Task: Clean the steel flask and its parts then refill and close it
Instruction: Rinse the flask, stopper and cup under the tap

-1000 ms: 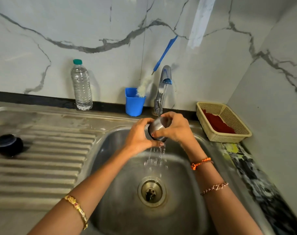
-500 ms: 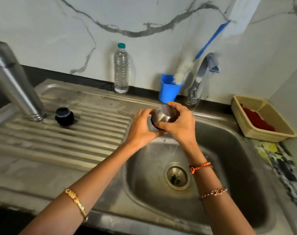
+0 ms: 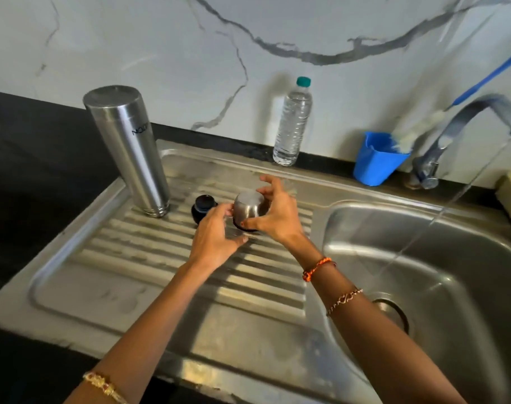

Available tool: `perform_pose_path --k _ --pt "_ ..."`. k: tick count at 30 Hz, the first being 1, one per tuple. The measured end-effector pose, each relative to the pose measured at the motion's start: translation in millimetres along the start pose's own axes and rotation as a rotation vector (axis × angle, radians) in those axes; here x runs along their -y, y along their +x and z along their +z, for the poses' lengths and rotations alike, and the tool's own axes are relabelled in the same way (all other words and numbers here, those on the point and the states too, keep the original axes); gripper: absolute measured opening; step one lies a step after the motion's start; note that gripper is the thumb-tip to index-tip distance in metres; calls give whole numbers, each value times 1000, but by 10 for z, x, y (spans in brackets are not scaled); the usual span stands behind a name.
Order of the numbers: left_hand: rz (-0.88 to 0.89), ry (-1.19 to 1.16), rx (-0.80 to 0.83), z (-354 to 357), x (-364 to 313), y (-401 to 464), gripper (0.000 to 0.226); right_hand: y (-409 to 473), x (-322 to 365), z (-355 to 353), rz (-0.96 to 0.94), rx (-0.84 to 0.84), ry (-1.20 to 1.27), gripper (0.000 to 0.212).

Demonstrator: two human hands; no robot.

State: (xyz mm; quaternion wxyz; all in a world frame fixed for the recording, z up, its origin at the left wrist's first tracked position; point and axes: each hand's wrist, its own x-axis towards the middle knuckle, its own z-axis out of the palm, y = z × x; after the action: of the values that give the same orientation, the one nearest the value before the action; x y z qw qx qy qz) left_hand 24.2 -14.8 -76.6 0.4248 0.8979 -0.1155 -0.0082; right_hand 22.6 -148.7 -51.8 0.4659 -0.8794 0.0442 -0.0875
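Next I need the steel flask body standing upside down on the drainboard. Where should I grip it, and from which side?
Grip the steel flask around its smooth cylindrical middle, coming in from the front-right, the side facing the hands. It stands inverted and slightly tilted on the ribbed drainboard, and the black stopper sits close to its base on the right, so take it above that.

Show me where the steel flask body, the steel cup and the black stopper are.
steel flask body (image 3: 129, 150): head view, middle of its side wall.
steel cup (image 3: 248, 209): head view, its side wall.
black stopper (image 3: 203, 204): head view, its top.
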Motion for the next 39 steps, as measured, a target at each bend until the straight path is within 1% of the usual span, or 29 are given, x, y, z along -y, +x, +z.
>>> perform_pose_path --k 5,9,12,18,23,25,27,28,30,32,34,36,39 --pt "4 -6 102 -7 145 80 62 60 -74 141 27 -10 -34 92" --pt "10 12 131 48 210 96 50 32 -167 177 72 -2 -60 92" --pt "18 13 117 70 226 96 47 26 -212 196 81 -10 -73 92" --pt "38 19 95 82 238 87 50 29 -281 218 96 -17 -67 93" --pt "26 18 92 81 247 62 53 4 -325 268 91 -41 -65 88" --pt "29 16 66 58 225 22 51 -20 -341 244 82 -25 -87 89" --pt "62 6 9 24 189 -9 47 -64 -341 162 67 -2 -106 90" --pt "83 -10 -27 18 165 -22 44 -93 -340 98 54 -15 -107 87" --pt "126 -59 -106 29 106 -32 37 -166 -324 -58 1 -128 -84 70" --pt "193 -96 -154 103 -10 -44 32 -294 -313 -256 -66 -339 -44 49" --pt "270 -134 -157 247 -191 -56 28 -438 -339 -503 -119 -559 -27 38" --pt "330 -192 -139 430 -425 -62 25 -597 -383 -773 -146 -730 -8 34" --pt "362 -309 -110 766 -871 -93 22 -848 -495 -1255 -226 -918 -34 39"
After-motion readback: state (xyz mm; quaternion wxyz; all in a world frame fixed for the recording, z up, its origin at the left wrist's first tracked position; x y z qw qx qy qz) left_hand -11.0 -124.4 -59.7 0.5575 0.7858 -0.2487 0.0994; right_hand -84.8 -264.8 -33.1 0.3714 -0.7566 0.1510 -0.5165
